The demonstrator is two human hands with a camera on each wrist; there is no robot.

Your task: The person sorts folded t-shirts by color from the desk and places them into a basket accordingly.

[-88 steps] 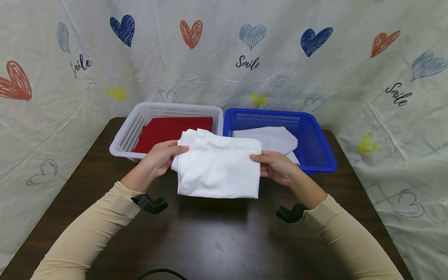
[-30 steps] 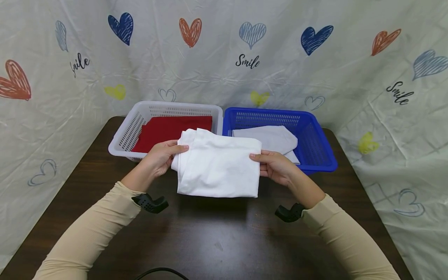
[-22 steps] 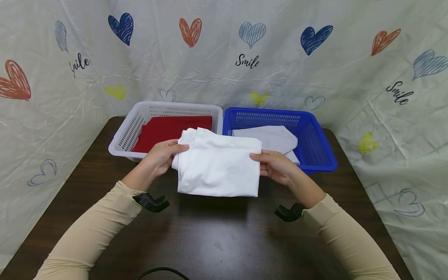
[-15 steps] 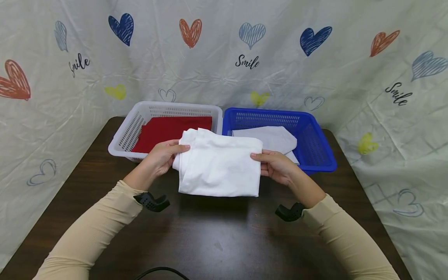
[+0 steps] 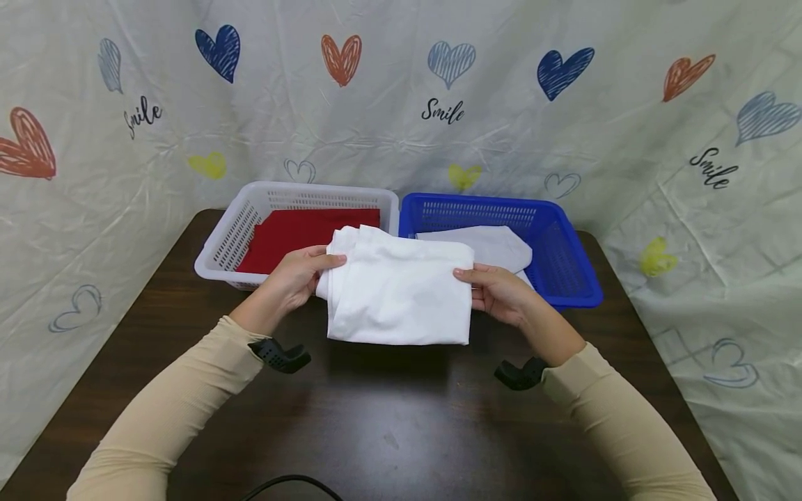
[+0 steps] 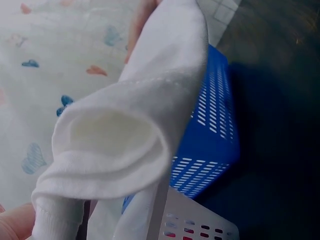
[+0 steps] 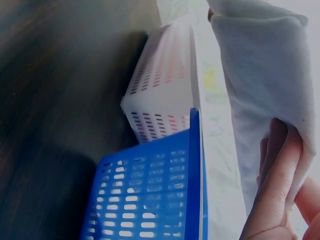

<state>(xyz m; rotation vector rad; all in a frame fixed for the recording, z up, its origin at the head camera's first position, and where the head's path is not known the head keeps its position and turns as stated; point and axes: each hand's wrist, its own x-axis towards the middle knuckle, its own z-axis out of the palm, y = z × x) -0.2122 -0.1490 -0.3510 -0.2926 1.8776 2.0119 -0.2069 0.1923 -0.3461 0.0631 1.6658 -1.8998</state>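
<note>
A folded white cloth (image 5: 401, 292) hangs above the table between both hands. At its left edge, my left hand (image 5: 297, 277) pinches it with the thumb on top; in the left wrist view the cloth (image 6: 130, 115) shows its layered, looped fold. My right hand (image 5: 504, 293) grips the opposite edge, and in the right wrist view its fingers (image 7: 280, 175) lie against the underside of the cloth (image 7: 265, 70). The cloth overlaps the front of a white basket (image 5: 216, 264) holding red fabric (image 5: 307, 233) and of a blue basket (image 5: 579, 278) holding white fabric (image 5: 489, 243).
Both baskets stand side by side at the back of the dark wooden table (image 5: 388, 417). Behind them hangs a pale curtain (image 5: 388, 118) printed with hearts. A black cable (image 5: 291, 479) curves at the table's near edge.
Both hands have shifted slightly right and up with the white cloth, mostly in the last half second. Their hold on it looks the same, and the baskets stay in place.
</note>
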